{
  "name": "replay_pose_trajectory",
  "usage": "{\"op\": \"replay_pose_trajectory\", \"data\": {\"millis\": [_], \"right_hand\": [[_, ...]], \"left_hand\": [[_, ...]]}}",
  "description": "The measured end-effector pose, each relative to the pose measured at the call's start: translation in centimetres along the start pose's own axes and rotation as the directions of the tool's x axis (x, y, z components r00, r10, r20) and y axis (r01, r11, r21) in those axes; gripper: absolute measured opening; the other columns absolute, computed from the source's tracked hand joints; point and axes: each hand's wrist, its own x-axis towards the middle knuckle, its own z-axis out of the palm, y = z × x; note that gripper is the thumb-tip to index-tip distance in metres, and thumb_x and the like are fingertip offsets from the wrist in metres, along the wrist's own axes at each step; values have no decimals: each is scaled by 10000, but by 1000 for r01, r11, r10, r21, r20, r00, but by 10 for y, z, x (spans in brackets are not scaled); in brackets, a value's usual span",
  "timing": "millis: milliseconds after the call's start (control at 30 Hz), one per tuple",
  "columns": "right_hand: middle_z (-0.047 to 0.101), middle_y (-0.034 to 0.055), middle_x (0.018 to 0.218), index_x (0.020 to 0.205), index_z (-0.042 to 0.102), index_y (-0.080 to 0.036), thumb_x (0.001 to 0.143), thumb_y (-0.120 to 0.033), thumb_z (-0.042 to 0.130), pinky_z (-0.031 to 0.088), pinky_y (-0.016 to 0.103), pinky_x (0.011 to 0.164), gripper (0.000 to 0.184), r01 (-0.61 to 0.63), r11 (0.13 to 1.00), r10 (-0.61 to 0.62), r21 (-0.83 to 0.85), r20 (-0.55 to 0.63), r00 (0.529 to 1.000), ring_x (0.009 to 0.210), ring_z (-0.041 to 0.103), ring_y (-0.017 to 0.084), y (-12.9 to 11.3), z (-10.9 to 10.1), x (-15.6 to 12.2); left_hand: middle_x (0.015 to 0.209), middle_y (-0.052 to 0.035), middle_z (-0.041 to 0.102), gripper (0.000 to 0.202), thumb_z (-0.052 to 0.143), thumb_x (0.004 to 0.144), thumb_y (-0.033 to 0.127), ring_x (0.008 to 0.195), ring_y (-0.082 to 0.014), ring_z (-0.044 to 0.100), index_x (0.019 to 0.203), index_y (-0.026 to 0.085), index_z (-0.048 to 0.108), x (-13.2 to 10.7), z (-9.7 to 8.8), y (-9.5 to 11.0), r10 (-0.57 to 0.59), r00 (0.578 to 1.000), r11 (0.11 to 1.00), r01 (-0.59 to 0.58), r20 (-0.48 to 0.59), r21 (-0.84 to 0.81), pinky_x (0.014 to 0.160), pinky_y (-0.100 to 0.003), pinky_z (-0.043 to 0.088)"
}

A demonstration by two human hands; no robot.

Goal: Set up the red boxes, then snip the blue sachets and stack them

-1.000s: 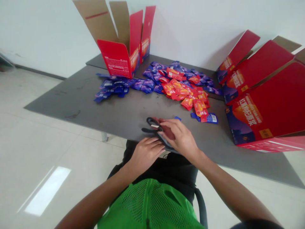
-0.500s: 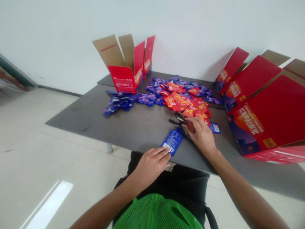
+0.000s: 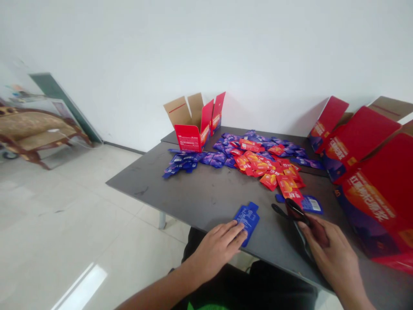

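Several fingers of my left hand (image 3: 221,246) lie spread on one thin blue pouch (image 3: 249,217) with narrow neck, near the front edge of the grey table (image 3: 193,198). My right hand (image 3: 337,254) holds a dark thing (image 3: 318,230) with smooth black loops, perhaps a case. Behind, glossy red packets (image 3: 258,163) are heaped between stiff cardboard boxes (image 3: 189,138).

Five boxes (image 3: 189,138) standing toward the worktop's (image 3: 200,198) back and right edges, two hands (image 3: 221,245) showing near its front edge, pouches (image 3: 258,165) lying too heaped to count
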Motion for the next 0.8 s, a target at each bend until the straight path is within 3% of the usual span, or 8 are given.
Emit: {"op": "replay_pose_trajectory", "data": {"millis": [200, 267, 367, 467, 567, 667, 800], "right_hand": [[706, 100, 1152, 1209, 672, -240, 918, -762, 518, 548, 427, 882, 617, -33, 997, 31, 67, 26, 999, 1034, 694, 303, 4, 4, 0], [711, 100, 1135, 1205, 678, -236, 918, -756, 524, 551, 423, 877, 614, -27, 996, 25, 80, 24, 999, 1014, 699, 298, 5, 5, 1], [720, 102, 1119, 1201, 690, -230, 914, -742, 540, 560, 424, 874, 606, -9, 996, 8, 94, 11, 1000, 992, 710, 298, 7, 5, 1], [730, 105, 1097, 1183, 697, -224, 901, -740, 560, 570, 431, 859, 604, -6, 995, 5, 101, 3, 1000, 966, 721, 304, 8, 4, 1], [738, 108, 1109, 1181, 695, -235, 893, -735, 569, 582, 433, 838, 591, -11, 994, 10, 109, 14, 1000, 968, 732, 311, 7, 3, 1], [751, 102, 1077, 1153, 698, -250, 876, -730, 587, 596, 436, 810, 566, -6, 993, 4, 114, 14, 1000, 929, 743, 311, 7, 2, 2], [763, 100, 1084, 1134, 712, -248, 863, -718, 605, 605, 436, 824, 553, -12, 991, 8, 132, 28, 1000, 939, 751, 313, 9, 3, 3]], "left_hand": [[1363, -75, 715, 317, 423, 1112, 195, 1239, -189, 683, 1362, 156, 614, 0, -34, -15, 68, 983, 994, -82, -170, -79, 975, -343, 588], [1290, -78, 751, 291, 452, 1102, 172, 1162, -164, 721, 1336, 155, 625, 2, -50, -33, 32, 958, 993, -64, -284, -102, 951, -311, 594], [1199, -76, 785, 248, 545, 1066, 170, 1043, -166, 759, 1284, 165, 665, 8, -79, -78, -30, 903, 999, 14, -429, -41, 931, -301, 599], [1225, -101, 777, 283, 513, 1079, 218, 1057, -206, 760, 1288, 162, 694, 20, -108, -140, -130, 898, 975, 193, -420, 110, 991, -336, 579], [1296, -122, 745, 367, 446, 1098, 313, 1140, -268, 734, 1316, 165, 702, 38, -129, -205, -328, 902, 882, 398, -280, 253, 1038, -398, 552], [1297, -133, 742, 384, 416, 1090, 295, 1164, -301, 720, 1306, 179, 712, 59, -138, -255, -391, 891, 849, 446, -231, 284, 1045, -438, 536], [1236, -116, 767, 334, 463, 1049, 241, 1143, -296, 725, 1211, 206, 753, 80, -135, -293, -416, 898, 847, 441, -145, 296, 998, -394, 539]]}}
